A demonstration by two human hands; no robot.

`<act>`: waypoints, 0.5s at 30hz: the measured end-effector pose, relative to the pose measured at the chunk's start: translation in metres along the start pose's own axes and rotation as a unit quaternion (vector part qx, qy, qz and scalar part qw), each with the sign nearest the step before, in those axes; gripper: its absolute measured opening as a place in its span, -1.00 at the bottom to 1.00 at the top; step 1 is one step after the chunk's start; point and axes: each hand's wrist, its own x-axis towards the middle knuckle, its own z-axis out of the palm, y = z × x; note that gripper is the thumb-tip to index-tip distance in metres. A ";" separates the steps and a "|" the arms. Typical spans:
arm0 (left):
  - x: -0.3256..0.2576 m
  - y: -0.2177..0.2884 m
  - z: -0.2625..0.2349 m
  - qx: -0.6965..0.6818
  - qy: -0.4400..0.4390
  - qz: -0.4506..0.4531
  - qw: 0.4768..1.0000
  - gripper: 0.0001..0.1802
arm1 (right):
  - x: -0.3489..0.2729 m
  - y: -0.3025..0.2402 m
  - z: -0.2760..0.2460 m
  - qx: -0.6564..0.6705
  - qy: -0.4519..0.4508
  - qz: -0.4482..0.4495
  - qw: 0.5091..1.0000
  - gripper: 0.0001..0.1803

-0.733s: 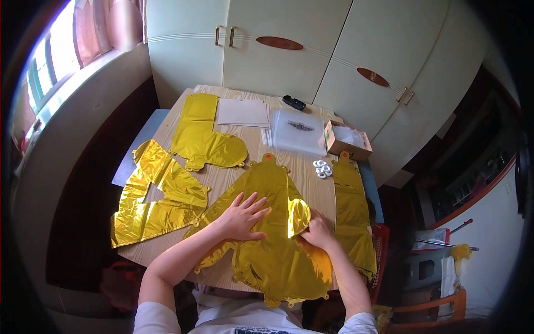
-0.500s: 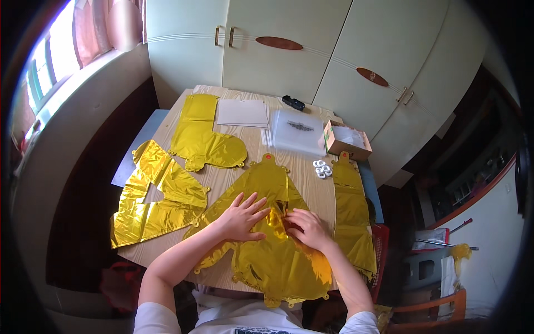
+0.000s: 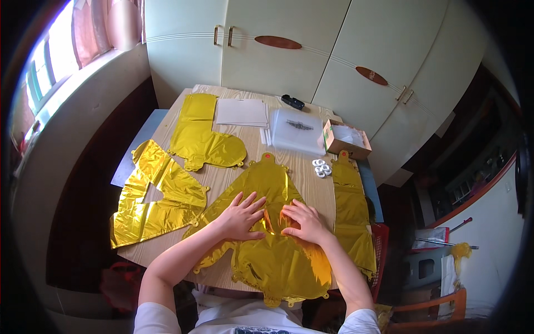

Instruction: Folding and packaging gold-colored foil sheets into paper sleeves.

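A creased gold foil sheet (image 3: 268, 181) lies at the near side of a wooden table (image 3: 222, 181). The left hand (image 3: 243, 217) and right hand (image 3: 303, 221) rest on it, fingers spread, hiding foil beneath. Below the table's near edge, shirt lettering (image 3: 261, 331) is cut off, unreadable.

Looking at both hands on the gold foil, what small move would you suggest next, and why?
Perhaps slide the right hand outward across the gold foil sheet while the left hand anchors it, since the foil looks creased between the hands and both rest on it with fingers spread.
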 end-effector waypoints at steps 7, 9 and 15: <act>0.001 0.001 -0.002 0.003 -0.010 -0.001 1.000 -0.08 | 0.011 0.005 -0.009 -0.068 -0.103 0.042 0.992 0.12; 0.001 0.001 -0.003 -0.002 -0.011 0.001 1.000 -0.07 | 0.013 0.006 -0.009 -0.075 -0.119 0.046 0.989 0.17; 0.001 -0.001 -0.003 -0.069 0.050 -0.023 0.996 -0.18 | 0.015 0.003 -0.010 -0.080 -0.133 0.049 0.987 0.21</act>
